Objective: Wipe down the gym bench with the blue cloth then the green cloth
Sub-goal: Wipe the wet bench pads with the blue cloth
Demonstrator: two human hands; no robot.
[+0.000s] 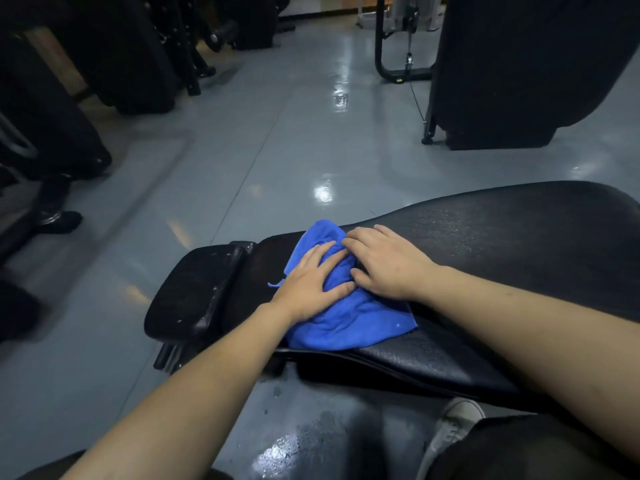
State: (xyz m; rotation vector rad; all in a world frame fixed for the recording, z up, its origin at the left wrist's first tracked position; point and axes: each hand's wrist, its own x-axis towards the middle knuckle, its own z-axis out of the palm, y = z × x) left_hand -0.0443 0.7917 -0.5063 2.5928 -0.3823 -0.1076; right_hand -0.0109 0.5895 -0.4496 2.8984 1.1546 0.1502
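A black padded gym bench [502, 244] runs from the right edge toward the middle, ending in a smaller seat pad [194, 292] on the left. A crumpled blue cloth [349, 320] lies on the bench near the gap between the two pads. My left hand [311, 282] presses flat on the cloth's left side. My right hand [384, 261] rests flat on its upper right part, fingers spread, close to the left hand. Water drops speckle the bench surface. No green cloth is in view.
A glossy grey floor [277, 150] surrounds the bench, wet below it [287, 448]. Dark gym machines [519, 71] stand at the back right and along the left [114, 53]. A white shoe [450, 431] shows under my right arm.
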